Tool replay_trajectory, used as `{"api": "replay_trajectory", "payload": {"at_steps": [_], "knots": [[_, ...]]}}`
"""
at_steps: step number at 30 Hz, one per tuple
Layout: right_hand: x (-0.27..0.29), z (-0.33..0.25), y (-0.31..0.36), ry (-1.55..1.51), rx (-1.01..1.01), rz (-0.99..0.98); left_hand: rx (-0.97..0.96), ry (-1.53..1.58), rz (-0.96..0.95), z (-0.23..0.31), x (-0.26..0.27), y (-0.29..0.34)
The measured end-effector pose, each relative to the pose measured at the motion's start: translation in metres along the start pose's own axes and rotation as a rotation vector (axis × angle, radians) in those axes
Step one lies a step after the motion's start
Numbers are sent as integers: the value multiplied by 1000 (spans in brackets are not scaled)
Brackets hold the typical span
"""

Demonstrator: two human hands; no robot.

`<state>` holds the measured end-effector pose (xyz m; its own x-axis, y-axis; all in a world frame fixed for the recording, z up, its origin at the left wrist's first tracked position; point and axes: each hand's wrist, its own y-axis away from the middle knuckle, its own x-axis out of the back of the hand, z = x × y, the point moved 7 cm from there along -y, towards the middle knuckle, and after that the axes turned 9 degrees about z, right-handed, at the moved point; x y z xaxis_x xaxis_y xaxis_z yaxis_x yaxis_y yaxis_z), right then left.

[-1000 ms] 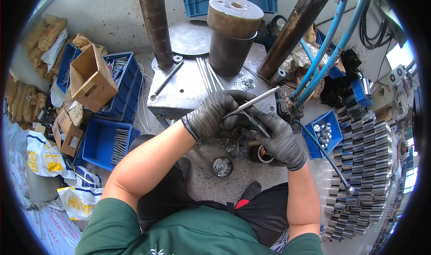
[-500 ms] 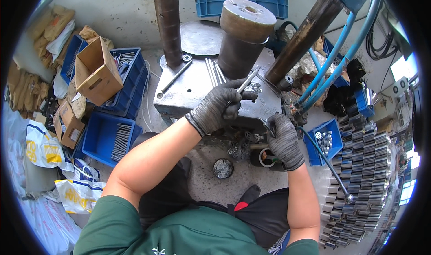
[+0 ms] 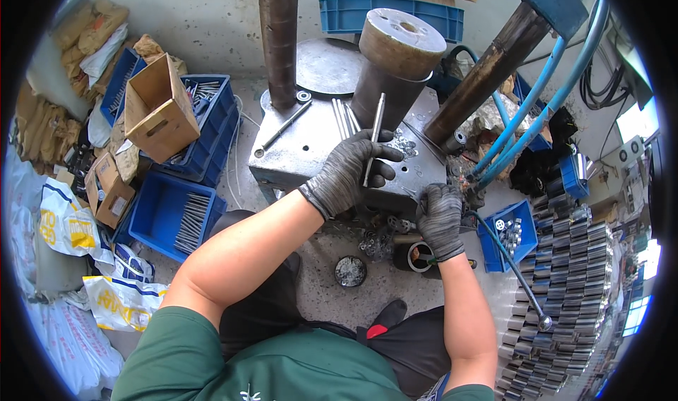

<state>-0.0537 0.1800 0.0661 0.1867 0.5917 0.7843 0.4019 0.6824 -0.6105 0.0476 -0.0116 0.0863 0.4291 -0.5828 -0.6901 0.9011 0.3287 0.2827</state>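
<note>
My left hand (image 3: 351,169), in a grey-black work glove, grips a slim metal rod (image 3: 379,113). The rod stands nearly upright across the palm, and some fingers are loosely curled beside it. My gloved right hand (image 3: 442,221) is closed at the front right corner of a steel press bed (image 3: 282,162); whatever lies in its fingers is hidden. Several similar rods (image 3: 341,118) rest on the bed beyond my left hand. A darker rod (image 3: 286,126) and a small metal ring (image 3: 304,96) lie farther left. Small metal bits (image 3: 404,145) are scattered between my hands.
A thick steel cylinder (image 3: 395,83) rises behind my hands, between two columns (image 3: 277,48). Blue hoses (image 3: 519,129) run at right. A lever with a ball end (image 3: 544,322) juts toward me. Blue bins (image 3: 159,214) stand left, stacked metal cylinders (image 3: 565,295) right, and a round tin (image 3: 350,271) below.
The rod in my left hand has swung from leaning right to almost upright. A small metal piece seen at my right fingertips is now out of sight. The whole view has shifted slightly.
</note>
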Motion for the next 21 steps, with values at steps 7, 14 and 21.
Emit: {"api": "replay_trajectory", "payload": {"at_steps": [7,14,21], "knots": [[-4,-1,0,46,-11,9,-53,34,-61,0,7,-5],[-2,6,5,-109,-60,52,-76,-36,-28,-3,5,-3],[14,5,5,-970,-750,158,-70,-288,-6,-22,5,-6]]}}
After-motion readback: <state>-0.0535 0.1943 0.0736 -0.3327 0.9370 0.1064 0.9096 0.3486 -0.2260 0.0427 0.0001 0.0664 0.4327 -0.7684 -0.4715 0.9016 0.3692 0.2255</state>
